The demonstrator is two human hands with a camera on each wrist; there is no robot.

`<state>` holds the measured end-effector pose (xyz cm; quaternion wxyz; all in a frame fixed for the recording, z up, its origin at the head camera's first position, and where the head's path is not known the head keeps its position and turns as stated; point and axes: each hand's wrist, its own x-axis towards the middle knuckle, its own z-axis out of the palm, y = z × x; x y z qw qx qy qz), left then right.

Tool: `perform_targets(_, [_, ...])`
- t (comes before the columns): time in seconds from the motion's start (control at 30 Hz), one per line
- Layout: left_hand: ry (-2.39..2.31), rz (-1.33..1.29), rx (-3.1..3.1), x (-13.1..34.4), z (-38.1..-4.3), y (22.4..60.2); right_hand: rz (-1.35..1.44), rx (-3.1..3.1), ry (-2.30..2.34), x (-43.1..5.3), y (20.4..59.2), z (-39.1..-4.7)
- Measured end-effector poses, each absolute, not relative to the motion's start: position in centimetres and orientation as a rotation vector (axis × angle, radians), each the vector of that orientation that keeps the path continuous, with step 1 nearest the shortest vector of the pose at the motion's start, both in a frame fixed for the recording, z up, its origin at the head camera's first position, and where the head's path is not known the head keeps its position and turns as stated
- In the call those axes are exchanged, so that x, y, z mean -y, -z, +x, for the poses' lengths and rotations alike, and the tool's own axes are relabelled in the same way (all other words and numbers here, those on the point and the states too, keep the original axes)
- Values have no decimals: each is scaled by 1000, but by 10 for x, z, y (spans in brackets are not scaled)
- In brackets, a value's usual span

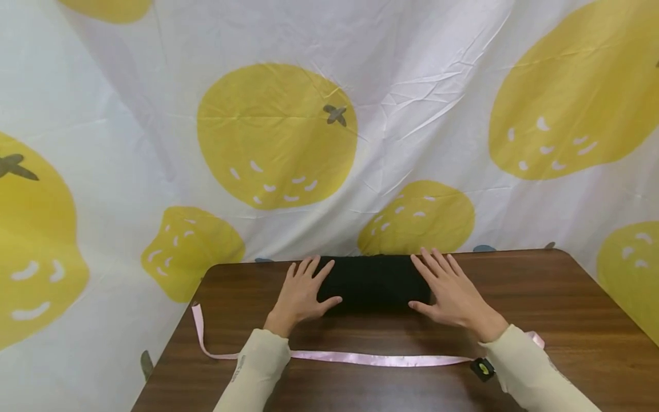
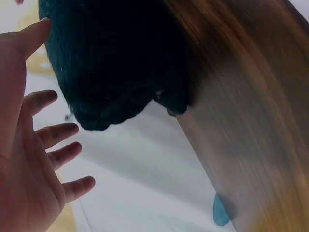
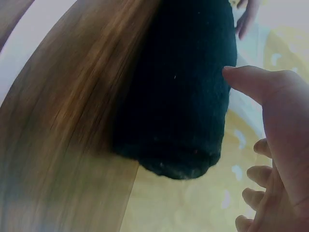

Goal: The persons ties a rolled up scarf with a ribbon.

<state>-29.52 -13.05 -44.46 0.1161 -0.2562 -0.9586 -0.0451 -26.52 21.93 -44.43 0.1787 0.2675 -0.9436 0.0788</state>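
A black rolled-up cloth point(image 1: 374, 280), probably a towel, lies across the far edge of the wooden table. At its left end is my left hand point(image 1: 304, 292), fingers spread and fairly straight, the thumb near the roll's front. My right hand point(image 1: 458, 292) lies at the other end in a mirrored pose. In the left wrist view the left thumb point(image 2: 36, 36) overlaps the dark cloth point(image 2: 116, 58). The right wrist view has the right thumb point(image 3: 246, 79) at the side of the roll point(image 3: 178, 87), its end looking coiled. Neither hand is curled round the cloth.
A pink satin ribbon point(image 1: 370, 360) stretches across the brown table point(image 1: 391, 389) in front of the roll, passing by both forearms. Near the right sleeve sits a small black item point(image 1: 483, 369) with a yellow-green spot. Behind the table hangs a white fabric point(image 1: 170, 114) with yellow fruit prints.
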Motion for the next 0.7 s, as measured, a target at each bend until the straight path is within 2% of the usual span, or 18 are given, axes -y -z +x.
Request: perform_targets(0.7, [143, -844, 2862, 97, -311, 458, 878, 2739, -241, -174, 453, -279])
